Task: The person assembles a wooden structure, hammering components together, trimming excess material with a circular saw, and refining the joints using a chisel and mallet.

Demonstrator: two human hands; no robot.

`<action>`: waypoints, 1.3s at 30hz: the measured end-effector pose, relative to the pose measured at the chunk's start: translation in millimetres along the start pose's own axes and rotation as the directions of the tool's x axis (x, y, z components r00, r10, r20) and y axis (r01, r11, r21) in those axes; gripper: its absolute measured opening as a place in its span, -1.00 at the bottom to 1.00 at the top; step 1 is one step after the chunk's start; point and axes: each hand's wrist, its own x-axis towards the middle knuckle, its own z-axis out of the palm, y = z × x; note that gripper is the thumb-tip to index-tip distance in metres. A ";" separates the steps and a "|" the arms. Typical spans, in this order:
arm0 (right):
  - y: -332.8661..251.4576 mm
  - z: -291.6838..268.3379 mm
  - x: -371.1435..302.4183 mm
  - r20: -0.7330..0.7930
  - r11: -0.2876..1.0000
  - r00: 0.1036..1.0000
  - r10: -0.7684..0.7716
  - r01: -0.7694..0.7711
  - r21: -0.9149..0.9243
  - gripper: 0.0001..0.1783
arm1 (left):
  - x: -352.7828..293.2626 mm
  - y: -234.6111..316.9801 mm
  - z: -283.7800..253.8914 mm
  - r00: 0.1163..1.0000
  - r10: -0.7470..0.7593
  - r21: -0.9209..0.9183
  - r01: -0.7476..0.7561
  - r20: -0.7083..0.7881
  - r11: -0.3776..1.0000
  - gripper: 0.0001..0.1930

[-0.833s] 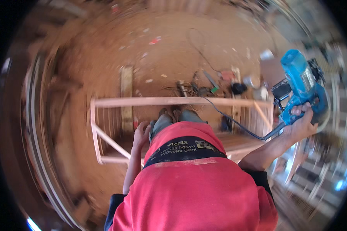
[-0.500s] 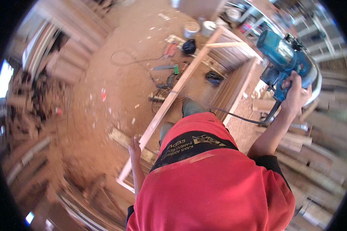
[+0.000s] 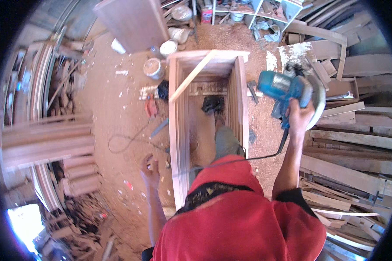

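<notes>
In my right hand is a teal circular saw, gripped by its rear handle and lifted to the right of a wooden frame. The saw's dark cord hangs from the handle and runs leftward across my legs. Its blade edge is hidden. My left hand is raised just left of the frame, fingers apart, nothing in it. The frame is long and rectangular, with layered side pieces and a pale diagonal strip across its far left corner. My legs are inside it.
Left of the frame lie a blue hand saw, an orange tool and a loose cable. Buckets and a leaning wooden panel stand beyond. Stacked planks fill the right side; boards and scraps lie at left.
My view has turned, so the frame now runs straight ahead. My left hand, beside the frame's rail before, is now raised apart from it. The circular saw stays in my right hand.
</notes>
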 end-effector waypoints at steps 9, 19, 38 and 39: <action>178.7 139.4 144.0 0.262 0.926 0.896 0.357 -0.377 0.028 -0.60 | 221.2 231.2 273.2 0.673 0.448 0.060 -0.589 0.588 0.806 -0.32; 224.9 233.6 182.0 0.243 0.938 0.914 0.326 -0.280 -0.206 -0.35 | 334.0 307.4 480.4 0.431 0.420 0.223 -0.860 0.798 0.460 0.01; 217.7 266.2 201.9 0.506 0.877 0.717 0.479 -0.420 -0.236 -0.34 | 407.3 287.8 520.9 0.350 0.350 -0.129 -0.522 0.869 0.843 -0.52; 217.4 267.1 202.7 0.518 0.871 0.703 0.488 -0.430 -0.237 -0.34 | 409.7 283.1 520.5 0.361 0.345 -0.142 -0.485 0.866 0.863 -0.52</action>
